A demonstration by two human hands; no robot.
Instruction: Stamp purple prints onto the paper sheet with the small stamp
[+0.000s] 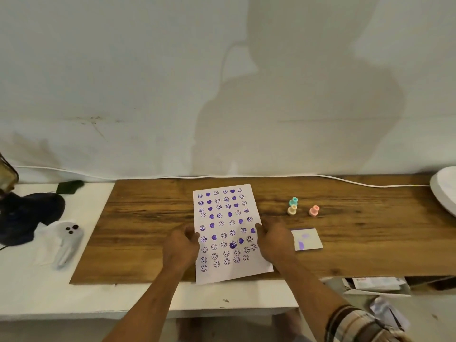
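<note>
Purple-printed paper sheet (225,230) gripped at both edges by left hand (183,243) and right hand (272,239) fingers.

No words, numbers or brand names can be read anywhere. The only signs are purple prints on the sheet (225,233) lying between the left hand (183,243) and the right hand (272,239): rows of round smiling faces mixed with solid hearts, running from the far edge to near the wrists. Just right of the right hand, a small pad (306,239) carries purple smudges that form no legible mark.
</note>
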